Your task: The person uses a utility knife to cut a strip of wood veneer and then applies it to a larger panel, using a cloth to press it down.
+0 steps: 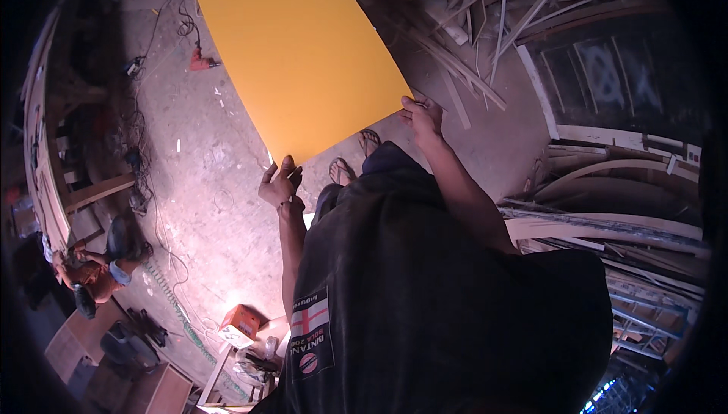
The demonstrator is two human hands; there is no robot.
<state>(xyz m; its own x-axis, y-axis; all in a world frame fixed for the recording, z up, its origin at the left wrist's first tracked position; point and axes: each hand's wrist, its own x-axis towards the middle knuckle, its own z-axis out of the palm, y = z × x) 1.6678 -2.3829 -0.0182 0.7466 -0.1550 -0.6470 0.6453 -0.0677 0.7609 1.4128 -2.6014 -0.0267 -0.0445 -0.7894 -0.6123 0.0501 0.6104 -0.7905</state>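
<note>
A large yellow sheet point(303, 46) stretches out in front of me, its far end at the upper edge of the view. My left hand point(280, 180) grips the near left corner, thumb on top. My right hand point(421, 118) is closed on the near right corner. Both forearms come up from below, either side of my dark shirt. My feet point(341, 170) in flip-flops show on the concrete floor just past the sheet's near edge.
A red drill point(201, 60) with tangled cords lies on the floor at the left. A co-worker point(98, 277) is beside a wooden bench point(57, 179). An orange box point(240, 324) stands lower left. Scattered wooden strips point(478, 80) and stacked curved boards point(607, 224) fill the right.
</note>
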